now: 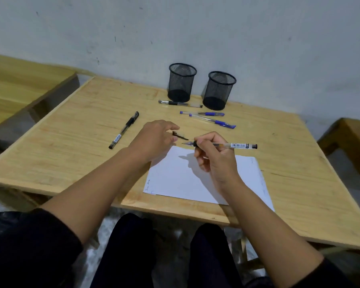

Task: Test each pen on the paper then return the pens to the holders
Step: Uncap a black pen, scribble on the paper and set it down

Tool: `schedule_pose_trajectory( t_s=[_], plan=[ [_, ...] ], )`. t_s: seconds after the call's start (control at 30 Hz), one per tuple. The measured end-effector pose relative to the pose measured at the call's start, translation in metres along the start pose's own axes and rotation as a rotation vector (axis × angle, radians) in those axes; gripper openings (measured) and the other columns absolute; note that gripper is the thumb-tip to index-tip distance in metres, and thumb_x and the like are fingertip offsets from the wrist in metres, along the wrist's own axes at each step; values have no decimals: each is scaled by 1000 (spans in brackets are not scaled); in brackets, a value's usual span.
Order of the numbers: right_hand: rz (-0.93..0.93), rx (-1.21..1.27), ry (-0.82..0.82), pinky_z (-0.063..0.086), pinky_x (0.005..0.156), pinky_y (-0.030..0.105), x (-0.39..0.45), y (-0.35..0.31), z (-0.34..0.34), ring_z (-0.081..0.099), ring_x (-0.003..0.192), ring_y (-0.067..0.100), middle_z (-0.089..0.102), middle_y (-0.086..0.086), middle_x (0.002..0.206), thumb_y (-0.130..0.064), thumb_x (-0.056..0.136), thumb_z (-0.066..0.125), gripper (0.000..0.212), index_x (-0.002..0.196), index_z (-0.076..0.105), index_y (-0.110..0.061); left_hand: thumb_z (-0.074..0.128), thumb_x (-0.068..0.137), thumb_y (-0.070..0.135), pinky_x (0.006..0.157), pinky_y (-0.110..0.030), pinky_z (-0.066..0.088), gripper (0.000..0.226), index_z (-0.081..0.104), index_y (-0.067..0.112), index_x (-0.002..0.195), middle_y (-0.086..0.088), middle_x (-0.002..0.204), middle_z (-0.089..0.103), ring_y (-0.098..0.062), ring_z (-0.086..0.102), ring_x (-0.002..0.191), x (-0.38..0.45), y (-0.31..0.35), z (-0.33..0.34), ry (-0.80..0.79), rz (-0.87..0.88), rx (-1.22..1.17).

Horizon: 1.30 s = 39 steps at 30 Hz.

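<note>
So counting it up: five pens total, two holders, one sheet of paper. The right hand [212,156] is gripping a clear pen [227,145] with its cap off, tip pointing left and hovering just above the paper's [195,179] far edge. The left hand [154,138] is pinching what's looking like the black cap [180,135] between thumb and fingers, just beside that tip.

The other four pens are lying loose on the table [71,146]: a black pen [124,129] off to the left on its own, another black one [180,103] sitting right in front of the left holder [182,83], and two blue pens [208,117] lying close together nearer the right holder [218,90]. Both holders are standing upright at the back, near the wall [175,28], and looking empty.

Holders are black wire mesh, round, tapering a bit toward the base. Table's pale wood with visible grain, scuffed in spots. Wall's a grubby whitish plaster with dark marks. The paper is plain white with some faint scribbles at the near left corner. More wooden furniture is poking in at both sides.
</note>
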State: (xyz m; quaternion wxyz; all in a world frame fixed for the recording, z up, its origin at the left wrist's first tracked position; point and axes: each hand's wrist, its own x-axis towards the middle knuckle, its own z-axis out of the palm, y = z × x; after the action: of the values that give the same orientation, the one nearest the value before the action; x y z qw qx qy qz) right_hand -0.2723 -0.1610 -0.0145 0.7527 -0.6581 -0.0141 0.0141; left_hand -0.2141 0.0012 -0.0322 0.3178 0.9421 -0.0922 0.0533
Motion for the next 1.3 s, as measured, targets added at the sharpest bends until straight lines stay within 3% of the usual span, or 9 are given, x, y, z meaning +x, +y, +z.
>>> schedule_pose_trajectory(
  t_s=[0.13, 0.23, 0.33, 0.53, 0.67, 0.83, 1.0, 1.13, 1.3],
  plan=[
    [-10, 40, 48, 28, 39, 20, 3, -6, -15, 39, 46, 15, 53, 6, 55, -5, 91, 50, 20, 75, 60, -12, 59, 87, 25, 92, -23, 35, 35, 57, 19, 122, -4, 129, 57, -20, 51, 118, 30, 2, 13, -77, -7, 66],
    [-16, 54, 87, 28, 38, 20, 5, -8, -25, 39, 46, 17, 54, 8, 57, -6, 91, 47, 21, 76, 61, -11, 59, 87, 22, 86, -20, 37, 23, 66, 15, 108, -4, 115, 65, -18, 58, 106, 43, -1, 19, -106, 10, 110],
    [-14, 61, 131, 28, 37, 20, 10, -10, -31, 38, 44, 17, 54, 9, 57, -4, 91, 46, 20, 78, 59, -10, 61, 85, 16, 77, -24, 40, 9, 68, 14, 90, -5, 99, 65, -16, 55, 90, 44, -1, 21, -75, 0, 112],
    [-21, -26, 165, 33, 38, 21, 19, -12, -32, 44, 43, 12, 57, 5, 57, -4, 90, 50, 19, 73, 53, -14, 60, 86, 12, 64, -15, 34, 8, 64, 16, 92, -2, 95, 63, -10, 51, 83, 29, 4, 17, 16, 21, 12],
    [-44, -108, 153, 35, 41, 22, 22, -12, -23, 45, 46, 13, 59, 0, 55, -6, 88, 54, 18, 72, 55, -15, 61, 86, 14, 72, -13, 35, 10, 64, 15, 95, 5, 92, 63, -9, 53, 87, 14, 17, 4, 83, 94, -92],
    [-67, -131, 142, 33, 43, 23, 21, -16, -14, 42, 46, 14, 58, 0, 56, -8, 88, 55, 13, 76, 55, -12, 62, 84, 14, 70, 5, 34, 8, 64, 17, 92, 10, 86, 63, -4, 56, 82, -1, 28, -10, 133, 139, -141],
    [-98, -133, 113, 33, 41, 21, 17, -20, -11, 42, 44, 12, 57, 2, 57, -7, 88, 55, 16, 73, 55, -13, 63, 84, 13, 71, 3, 37, 8, 64, 17, 90, 9, 84, 64, -7, 61, 82, -10, 35, -16, 121, 154, -178],
    [-115, -139, 72, 32, 40, 18, 15, -23, -9, 40, 43, 10, 55, -2, 53, -5, 86, 58, 17, 71, 56, -13, 64, 83, 11, 76, -6, 44, 9, 64, 20, 87, 12, 80, 65, 0, 62, 81, -18, 42, -19, 113, 188, -226],
    [-175, -111, -21, 31, 42, 17, 13, -22, -7, 36, 43, 8, 50, -5, 49, -5, 89, 58, 22, 69, 54, -12, 61, 84, 6, 64, -1, 39, 13, 63, 18, 85, 10, 73, 63, 6, 58, 69, -29, 48, -21, 145, 153, -259]
  ],
)
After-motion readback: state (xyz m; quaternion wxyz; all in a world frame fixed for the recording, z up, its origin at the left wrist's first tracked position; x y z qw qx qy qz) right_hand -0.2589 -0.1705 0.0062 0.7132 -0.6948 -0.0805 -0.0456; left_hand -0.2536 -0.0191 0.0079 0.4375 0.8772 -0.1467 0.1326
